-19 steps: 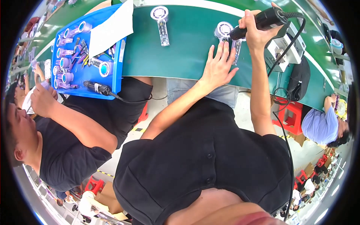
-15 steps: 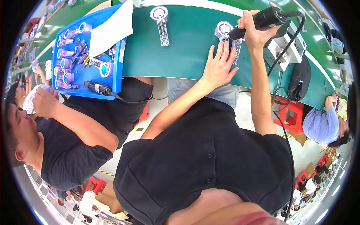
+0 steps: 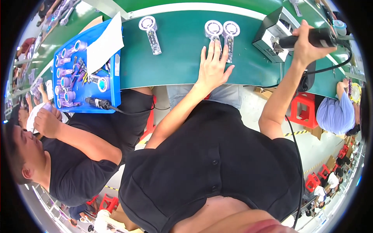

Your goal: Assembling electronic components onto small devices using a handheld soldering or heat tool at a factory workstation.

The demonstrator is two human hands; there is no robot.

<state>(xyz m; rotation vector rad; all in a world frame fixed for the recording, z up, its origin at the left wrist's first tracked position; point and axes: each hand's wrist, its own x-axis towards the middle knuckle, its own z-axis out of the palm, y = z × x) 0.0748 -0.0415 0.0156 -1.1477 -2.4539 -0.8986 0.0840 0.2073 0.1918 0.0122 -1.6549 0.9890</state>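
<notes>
In my right hand (image 3: 305, 48) is a black corded electric screwdriver (image 3: 321, 37), its fingers wrapped round the barrel. The screwdriver's tip is at the metal piece on the front of a black-and-white screw feeder box (image 3: 276, 33); whether it touches is too small to tell. My left hand (image 3: 211, 70) lies with outstretched fingers over the handle of a clear handheld fan (image 3: 213, 29), partly hiding it. Right beside that one lies a second handheld fan (image 3: 231, 30), its handle circuitry showing. A third handheld fan (image 3: 153, 40) lies apart to the left.
A blue tray (image 3: 115, 73) at the left holds several purple fan parts, a white sheet (image 3: 104, 44) and another black screwdriver (image 3: 97, 102). A co-worker (image 3: 83, 155) in black sits close at my left. The screwdriver cord (image 3: 330, 68) hangs at my right, near a red stool (image 3: 304, 108).
My right hand has carried the screwdriver rightward, from above the fans to the feeder box. My left hand stays on the fan. The whole view has shifted slightly.
</notes>
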